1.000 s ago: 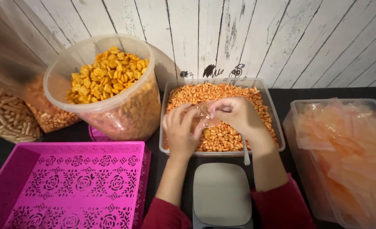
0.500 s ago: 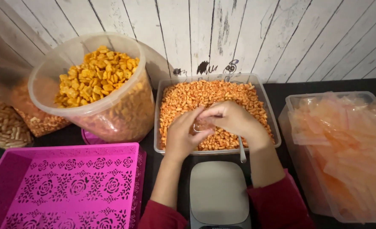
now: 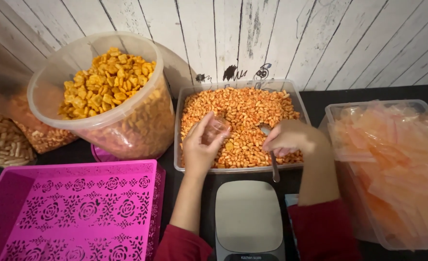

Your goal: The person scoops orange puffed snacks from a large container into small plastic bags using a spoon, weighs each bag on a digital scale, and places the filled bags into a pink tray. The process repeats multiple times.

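1. Nearest the person, a flat grey kitchen scale (image 3: pixel 249 217) is sitting on the dark counter (image 3: pixel 368 94), just below both grips and bare on top.
2. The left hand (image 3: pixel 202 150) is pinching a small clear plastic pouch (image 3: pixel 215 129) between thumb and fingers, holding it open-mouthed above the tray. The pouch is looking thin, limp and slippery, nearly weightless; it is best taken at its rim, since the film would crumple anywhere else.
3. The right hand (image 3: pixel 289 137) is closing around the stiff handle of a metal spoon (image 3: pixel 272 162), its bowl resting among the snacks just beyond the grip.
4. Under both grips, a clear rectangular plastic tray of orange-red coated snacks (image 3: pixel 245 118) is lying; the pieces are looking light, loose and brittle.
5. Left of the left grip are standing a pink lattice plastic basket (image 3: pixel 73 212) and a round clear tub of yellow square crackers (image 3: pixel 102 96).
6. Right of the right grip, a clear bin of orange-tinted empty bags (image 3: pixel 392 164) is waiting.
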